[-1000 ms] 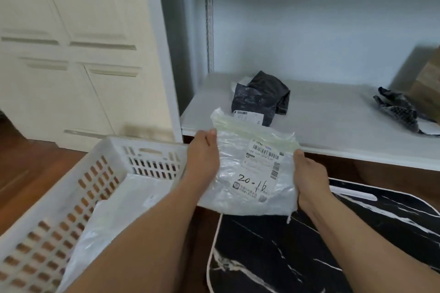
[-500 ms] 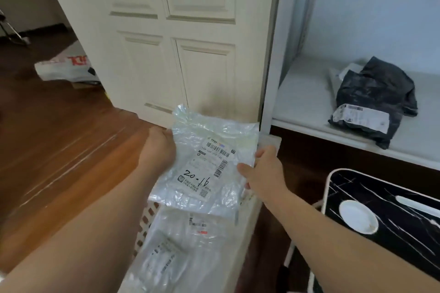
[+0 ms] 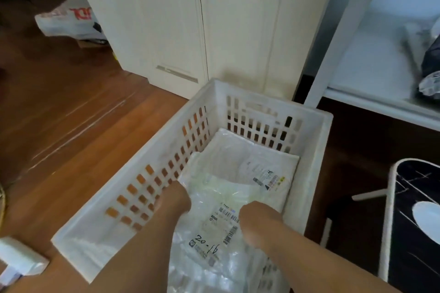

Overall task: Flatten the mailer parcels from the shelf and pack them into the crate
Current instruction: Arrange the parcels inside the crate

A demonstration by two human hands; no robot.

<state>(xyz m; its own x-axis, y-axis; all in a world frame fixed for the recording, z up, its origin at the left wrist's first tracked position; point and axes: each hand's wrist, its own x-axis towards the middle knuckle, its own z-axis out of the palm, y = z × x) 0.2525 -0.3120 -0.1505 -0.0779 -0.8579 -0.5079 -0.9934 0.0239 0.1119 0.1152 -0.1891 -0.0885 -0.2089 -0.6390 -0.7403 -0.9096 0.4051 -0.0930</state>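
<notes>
Both hands, left hand (image 3: 175, 200) and right hand (image 3: 256, 219), grip the clear mailer (image 3: 214, 228) edges inside the crate (image 3: 309, 173); it looks light, soft, slippery.

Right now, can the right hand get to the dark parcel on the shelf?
Probably not without letting go: the right hand is down in the crate gripping the clear mailer; the dark parcel sits up on the shelf, apart.
</notes>
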